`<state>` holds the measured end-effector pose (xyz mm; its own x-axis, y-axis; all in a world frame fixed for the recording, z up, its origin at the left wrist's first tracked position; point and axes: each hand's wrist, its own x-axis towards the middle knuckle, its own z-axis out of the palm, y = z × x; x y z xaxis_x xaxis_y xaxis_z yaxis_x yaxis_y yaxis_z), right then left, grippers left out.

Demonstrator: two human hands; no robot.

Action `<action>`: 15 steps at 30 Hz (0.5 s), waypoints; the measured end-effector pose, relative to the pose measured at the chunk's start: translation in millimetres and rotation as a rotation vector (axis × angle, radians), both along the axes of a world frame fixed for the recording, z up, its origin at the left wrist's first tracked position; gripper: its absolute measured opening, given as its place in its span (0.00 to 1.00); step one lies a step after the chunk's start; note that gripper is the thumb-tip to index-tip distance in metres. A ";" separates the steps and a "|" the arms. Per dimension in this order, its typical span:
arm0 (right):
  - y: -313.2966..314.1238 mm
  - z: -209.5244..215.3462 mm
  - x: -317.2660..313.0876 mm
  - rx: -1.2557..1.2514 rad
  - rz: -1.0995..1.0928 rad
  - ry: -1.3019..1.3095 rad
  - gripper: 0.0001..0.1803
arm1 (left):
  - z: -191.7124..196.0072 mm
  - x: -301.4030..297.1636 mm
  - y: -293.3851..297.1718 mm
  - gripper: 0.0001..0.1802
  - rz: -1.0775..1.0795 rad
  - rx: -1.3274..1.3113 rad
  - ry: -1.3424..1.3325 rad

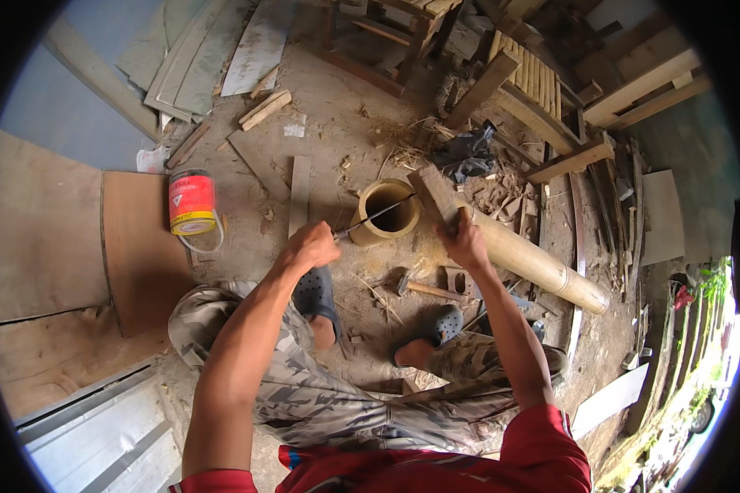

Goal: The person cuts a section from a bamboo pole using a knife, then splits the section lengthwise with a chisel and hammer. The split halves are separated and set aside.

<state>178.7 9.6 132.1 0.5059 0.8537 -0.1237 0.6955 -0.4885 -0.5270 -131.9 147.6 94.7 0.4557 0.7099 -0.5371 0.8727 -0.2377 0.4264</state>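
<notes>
Dusty workshop floor point(329, 107), left hand point(308, 246) gripping blade point(378, 215), hollow bamboo section point(386, 212)

bamboo section point(389, 211): showing pale yellow-tan walls with a darker, shadowed hollow
bamboo pole point(534, 261): lying in the same straw yellow, browning slightly toward the far end
blade point(378, 214): looking dark grey, almost black, across the bamboo mouth
wooden block point(436, 195): showing weathered grey-brown
tin can point(192, 202): wearing red with a white patch and a yellow band at the bottom
trousers point(321, 394): carrying a camouflage pattern of grey, beige and dark brown
shirt point(436, 468): glowing red, with a bit of blue at the neck
clogs point(316, 292): showing dark blue-grey with small holes
cloth point(466, 154): lying dark grey
plywood sheets point(140, 246): showing warm brown
ground point(337, 107): looking dusty grey-brown, strewn with pale shavings
</notes>
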 end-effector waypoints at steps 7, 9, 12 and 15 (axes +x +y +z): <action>17.9 98.4 -34.1 0.831 -0.031 0.430 0.21 | 9.4 -6.7 10.7 0.14 -0.003 -0.001 0.054; 25.8 98.4 -34.0 1.113 -0.030 0.407 0.18 | 10.8 -8.5 11.6 0.13 0.004 -0.011 0.054; 6.3 10.9 3.7 0.501 -0.073 0.135 0.20 | 18.0 3.3 10.8 0.13 -0.025 -0.023 0.051; -18.8 -60.4 18.7 0.166 0.189 -0.188 0.23 | 2.3 7.3 16.0 0.21 -0.029 -0.084 0.125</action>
